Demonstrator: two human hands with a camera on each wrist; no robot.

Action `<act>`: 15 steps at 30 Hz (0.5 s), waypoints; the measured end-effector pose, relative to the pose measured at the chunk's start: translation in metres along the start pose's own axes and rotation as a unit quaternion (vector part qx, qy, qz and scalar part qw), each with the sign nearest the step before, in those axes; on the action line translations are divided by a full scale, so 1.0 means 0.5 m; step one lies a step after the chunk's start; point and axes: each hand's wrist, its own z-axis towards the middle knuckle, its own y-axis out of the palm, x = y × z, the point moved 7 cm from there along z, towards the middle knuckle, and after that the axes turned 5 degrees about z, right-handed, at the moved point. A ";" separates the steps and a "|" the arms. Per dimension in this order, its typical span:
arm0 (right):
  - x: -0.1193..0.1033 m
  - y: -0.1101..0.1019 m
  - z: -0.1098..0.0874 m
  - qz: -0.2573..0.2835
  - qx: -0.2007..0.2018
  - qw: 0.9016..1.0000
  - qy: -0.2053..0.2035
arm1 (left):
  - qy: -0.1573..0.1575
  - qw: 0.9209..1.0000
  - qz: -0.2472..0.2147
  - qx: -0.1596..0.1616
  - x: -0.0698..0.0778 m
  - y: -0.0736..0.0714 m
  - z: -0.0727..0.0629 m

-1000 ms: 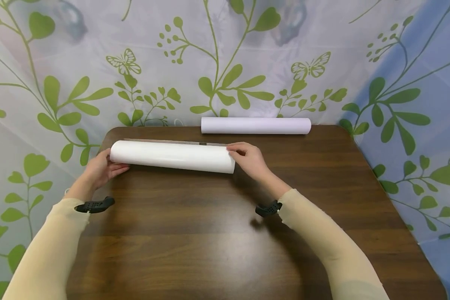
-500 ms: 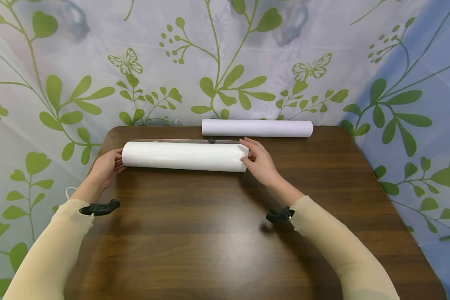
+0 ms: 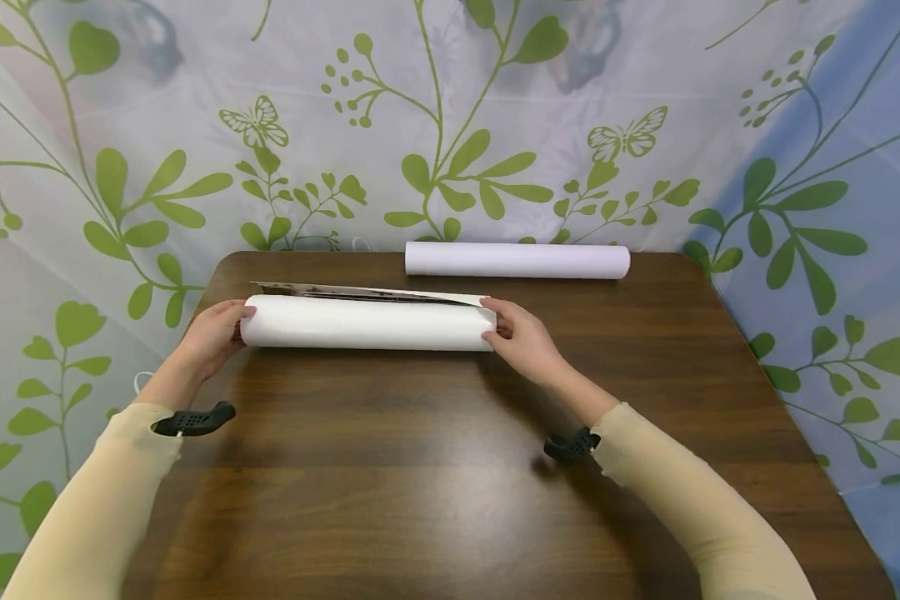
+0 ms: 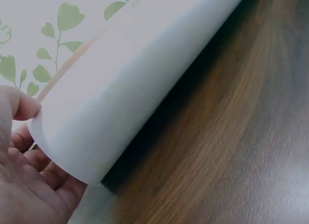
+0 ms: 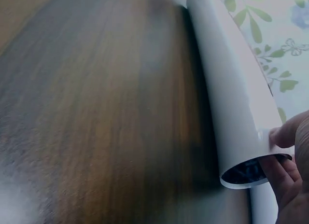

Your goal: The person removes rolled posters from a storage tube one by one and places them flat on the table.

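A white rolled-up poster (image 3: 367, 323) lies crosswise toward the back left of the table, between both hands. Its loose edge (image 3: 307, 290) stands up behind the roll and shows a dark printed inner face. My left hand (image 3: 213, 337) holds the left end; in the left wrist view the thumb lies on the paper's edge, the other fingers curled below it. At the right end, my right hand (image 3: 525, 340) pinches the paper, thumb outside and fingers (image 5: 280, 175) inside the opening. Dark print lines the inside of the tube in the right wrist view.
A second white roll (image 3: 517, 260) lies along the table's back edge, right of centre. The brown wooden table (image 3: 390, 467) stands against a hanging cloth (image 3: 450, 108) with green leaves and butterflies. Both wrists wear black straps (image 3: 195, 419).
The poster roll and both hands have shifted to the right. The loose edge behind it has opened wider, showing more dark print. The left fingers have moved in around the roll's end.
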 end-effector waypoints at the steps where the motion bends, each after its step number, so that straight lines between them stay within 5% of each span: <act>1: 0.000 -0.001 -0.003 -0.003 -0.001 1.000 -0.002 | 0.003 1.000 0.014 -0.004 0.000 0.001 -0.002; 9: -0.009 -0.013 -0.026 -0.015 0.012 0.999 -0.032 | 0.028 0.992 0.114 -0.037 0.011 0.011 -0.014; 15: -0.014 -0.018 -0.039 -0.028 0.011 0.999 -0.039 | 0.058 0.986 0.151 -0.033 0.028 0.009 -0.025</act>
